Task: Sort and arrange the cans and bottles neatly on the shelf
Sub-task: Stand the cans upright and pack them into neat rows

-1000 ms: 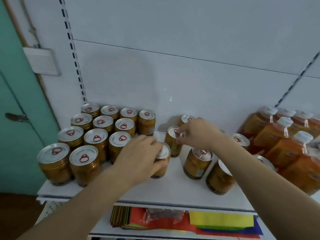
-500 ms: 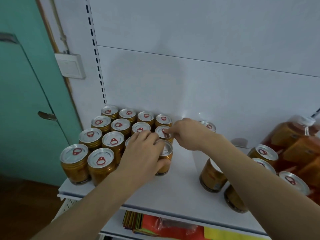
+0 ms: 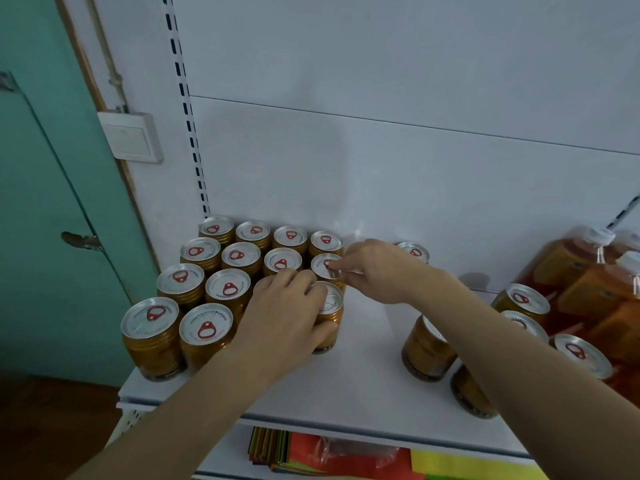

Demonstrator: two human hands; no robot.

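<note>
Shelf: white shelf (image 3: 363, 372), pale wall behind.
Left hand (image 3: 287, 320): curled around front can (image 3: 330, 317).
Right hand (image 3: 377, 271): fingertips pinching rim of next can (image 3: 325, 268) behind it.

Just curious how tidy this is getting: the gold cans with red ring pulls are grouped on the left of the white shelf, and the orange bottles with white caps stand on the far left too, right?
Not quite. In the head view, the gold cans with red ring pulls are grouped on the left of the white shelf, but the orange bottles with white caps stand at the far right.
</note>
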